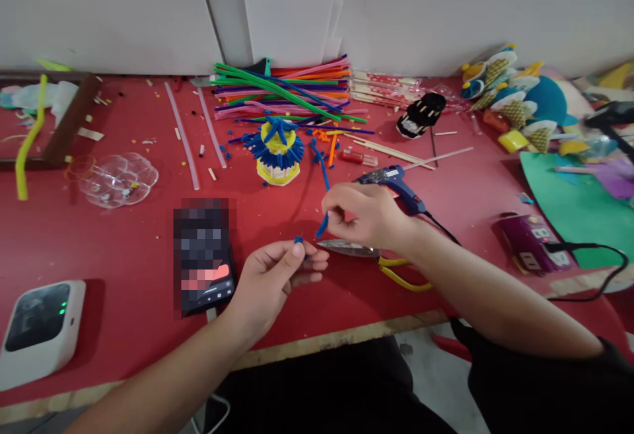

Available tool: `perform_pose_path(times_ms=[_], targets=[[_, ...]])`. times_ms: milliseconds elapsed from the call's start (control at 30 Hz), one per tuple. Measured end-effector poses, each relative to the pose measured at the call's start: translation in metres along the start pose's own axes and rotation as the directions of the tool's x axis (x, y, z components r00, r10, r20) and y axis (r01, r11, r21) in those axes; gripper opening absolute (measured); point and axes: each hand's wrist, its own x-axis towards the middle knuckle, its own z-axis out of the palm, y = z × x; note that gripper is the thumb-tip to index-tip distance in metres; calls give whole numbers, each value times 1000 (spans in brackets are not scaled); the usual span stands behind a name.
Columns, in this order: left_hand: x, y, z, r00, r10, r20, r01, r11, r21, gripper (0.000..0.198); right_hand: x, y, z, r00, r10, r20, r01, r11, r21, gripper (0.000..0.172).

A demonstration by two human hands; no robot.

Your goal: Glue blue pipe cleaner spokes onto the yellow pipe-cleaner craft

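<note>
My left hand [277,269] pinches a short piece of blue pipe cleaner [298,240] between thumb and forefinger. Just to the right and a little higher, my right hand [356,213] is closed around a longer blue pipe cleaner [321,226], whose upper part stretches toward the back of the table. Beneath my right hand lie scissors with yellow handles [406,279], their blades pointing left. A blue glue gun [403,189] rests behind my right wrist. Beyond my hands stands a small tiered model [277,153] covered in blue, yellow and cream pieces.
Bundled coloured pipe cleaners [282,90] lie along the wall. A black tiered model [421,115] stands at the back right. A phone [205,259] is beside my left hand, with a white device [42,328] farther left. A purple power block [535,242] sits at right.
</note>
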Motion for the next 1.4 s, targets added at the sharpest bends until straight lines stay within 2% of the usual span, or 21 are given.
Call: perform_pose_path(times_ms=[100, 233, 433, 667, 800, 967, 1167, 1300, 1400], targets=[[-2, -2, -1, 998, -15, 63, 12, 999, 42, 32, 4, -14, 2, 999, -24, -43, 27, 997, 71, 17], [0, -2, -4, 997, -25, 78, 23, 999, 22, 29, 4, -18, 0, 988, -89, -124, 103, 989, 109, 7], [1, -3, -4, 984, -121, 133, 113, 991, 71, 27, -6, -17, -10, 995, -79, -56, 88, 980, 180, 9], [2, -6, -4, 980, -160, 121, 141, 979, 150, 31, -5, -29, -24, 990, 111, 89, -136, 918, 373, 13], [2, -6, -5, 977, -168, 129, 141, 971, 194, 32, -7, -29, -19, 986, 96, 139, -148, 887, 437, 8], [3, -6, -7, 969, -178, 171, 141, 967, 210, 32, -10, -27, -15, 986, 14, 167, -87, 896, 436, 31], [3, -8, -7, 970, -159, 183, 128, 977, 172, 26, -11, -26, -15, 974, -73, 216, -25, 907, 421, 31], [2, -8, -8, 982, -124, 145, 88, 969, 232, 30, -12, -27, -12, 966, -86, 243, -17, 919, 393, 34], [1, -8, -9, 993, -59, 101, 27, 957, 289, 33, -14, -31, -9, 979, -85, 185, 31, 960, 278, 36]])
